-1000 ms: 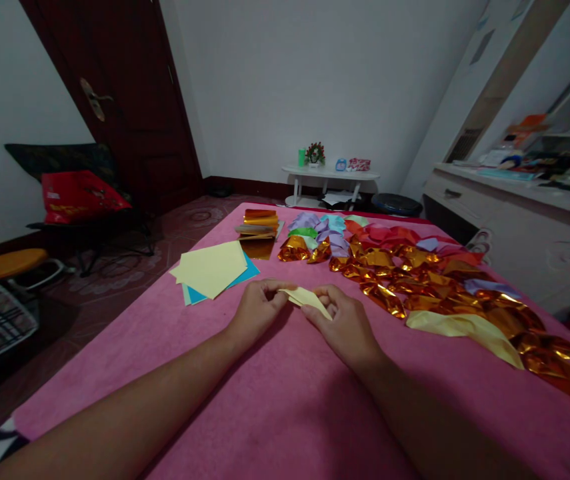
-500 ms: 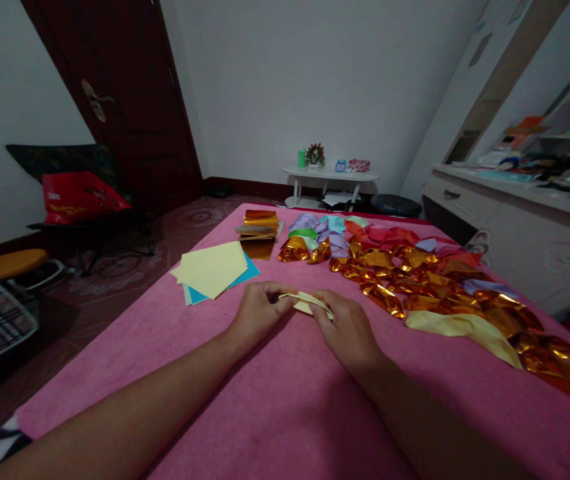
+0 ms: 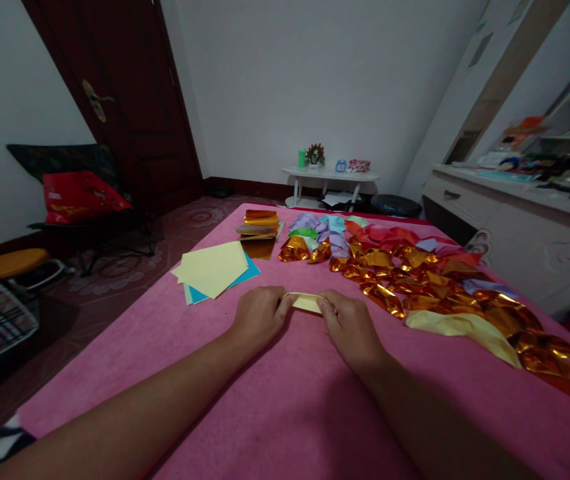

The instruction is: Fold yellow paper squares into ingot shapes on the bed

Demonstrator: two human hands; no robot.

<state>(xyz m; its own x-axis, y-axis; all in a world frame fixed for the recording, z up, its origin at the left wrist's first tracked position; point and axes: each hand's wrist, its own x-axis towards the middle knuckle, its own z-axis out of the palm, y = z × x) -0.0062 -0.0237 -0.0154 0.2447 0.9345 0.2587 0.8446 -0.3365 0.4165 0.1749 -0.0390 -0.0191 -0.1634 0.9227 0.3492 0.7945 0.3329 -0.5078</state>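
Observation:
Between my two hands is a folded strip of pale yellow paper (image 3: 307, 303), held just above the pink cloth. My left hand (image 3: 263, 312) pinches its left end between thumb and fingers. The right end is gripped by my right hand (image 3: 352, 327), whose fingers curl behind the paper. Ahead of my left hand lies a fanned stack of yellow paper sheets (image 3: 209, 265) with a blue sheet (image 3: 251, 270) showing beneath. To the right of my right hand rests a folded yellow paper piece (image 3: 465, 330).
Shiny gold folded foil pieces (image 3: 415, 280) spread over the right of the pink table (image 3: 265, 413). Purple, green and red folded papers (image 3: 379, 235) lie behind them. A stack of gold foil sheets (image 3: 259, 230) is at the far edge. A dresser (image 3: 515, 227) stands at right.
The yellow paper now shows as a straighter, flatter strip between my hands. My left fingers have closed further round its end, and both hands have shifted slightly.

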